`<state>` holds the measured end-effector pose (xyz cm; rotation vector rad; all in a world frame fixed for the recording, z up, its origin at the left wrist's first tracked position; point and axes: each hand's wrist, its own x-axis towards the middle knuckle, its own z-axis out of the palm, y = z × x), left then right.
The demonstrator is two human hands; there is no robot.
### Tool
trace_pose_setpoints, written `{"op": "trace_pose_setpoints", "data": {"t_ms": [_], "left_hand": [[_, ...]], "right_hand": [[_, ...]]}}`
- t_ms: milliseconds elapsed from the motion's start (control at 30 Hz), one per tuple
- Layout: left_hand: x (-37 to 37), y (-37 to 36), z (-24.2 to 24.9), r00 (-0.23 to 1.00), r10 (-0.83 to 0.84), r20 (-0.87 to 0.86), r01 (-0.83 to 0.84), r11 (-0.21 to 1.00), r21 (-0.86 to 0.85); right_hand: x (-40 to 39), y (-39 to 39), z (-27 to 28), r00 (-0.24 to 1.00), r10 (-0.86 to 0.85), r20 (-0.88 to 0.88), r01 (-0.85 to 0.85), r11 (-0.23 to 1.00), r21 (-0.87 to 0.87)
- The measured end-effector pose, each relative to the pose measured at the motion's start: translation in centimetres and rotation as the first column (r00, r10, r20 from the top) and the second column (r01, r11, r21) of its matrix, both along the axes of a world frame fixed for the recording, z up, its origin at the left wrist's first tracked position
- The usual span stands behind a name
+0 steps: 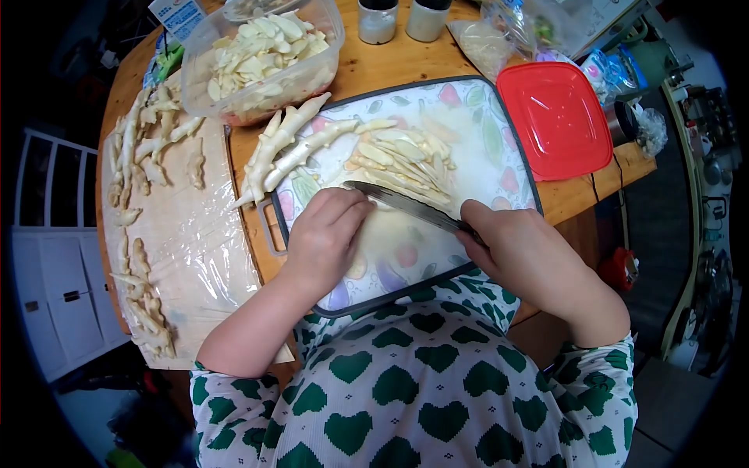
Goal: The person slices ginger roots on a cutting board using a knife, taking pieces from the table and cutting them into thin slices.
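My right hand is closed around the handle of a kitchen knife, its dark blade slanting across the cutting board. My left hand is closed with fingers curled down beside the blade's tip; whatever lies under the fingertips is hidden. Just beyond the blade is a pile of sliced ginger. Whole peeled ginger roots rest over the board's upper left edge. The board is white with a leaf and fruit pattern and a dark rim.
A clear plastic container at the back holds ginger slices. More ginger roots lie on a plastic-covered sheet at left. A red lid sits right of the board. Two jars and plastic bags stand behind.
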<state>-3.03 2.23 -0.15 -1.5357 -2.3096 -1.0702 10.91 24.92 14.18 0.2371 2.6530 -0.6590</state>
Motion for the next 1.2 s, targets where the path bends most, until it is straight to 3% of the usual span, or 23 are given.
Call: {"op": "trace_pose_setpoints", "data": {"t_ms": [167, 367, 667, 800, 1000, 1200], "left_hand": [[0.0, -0.1, 0.1, 1.000, -0.001, 0.009, 0.001, 1.000, -0.010], [-0.1, 0.0, 0.0, 1.000, 0.008, 0.018, -0.008, 1.000, 0.012], [-0.9, -0.8, 0.5, 0.998, 0.070, 0.007, -0.070, 0.998, 0.009], [-0.5, -0.6, 0.5, 0.998, 0.060, 0.035, -0.061, 0.998, 0.022], [-0.2, 0.2, 0.2, 0.999, 0.041, 0.011, -0.041, 0.999, 0.032], [-0.2, 0.2, 0.2, 0.999, 0.038, -0.002, -0.038, 0.999, 0.035]], "right_hand": [[-0.8, -0.1, 0.5, 0.999, -0.001, 0.048, 0.002, 1.000, -0.009], [-3.5, -1.7, -4.1, 0.996, -0.002, -0.089, -0.003, 0.998, -0.061], [-1.5, 0.3, -1.6, 0.994, -0.051, 0.095, 0.050, 0.999, 0.020], [-0.7, 1.9, -1.6, 0.988, -0.145, 0.051, 0.148, 0.987, -0.063], [-0.2, 0.5, -0.8, 0.997, 0.025, -0.077, -0.025, 1.000, 0.006], [0.2, 0.9, 0.5, 0.998, 0.057, -0.025, -0.054, 0.994, 0.098]]}}
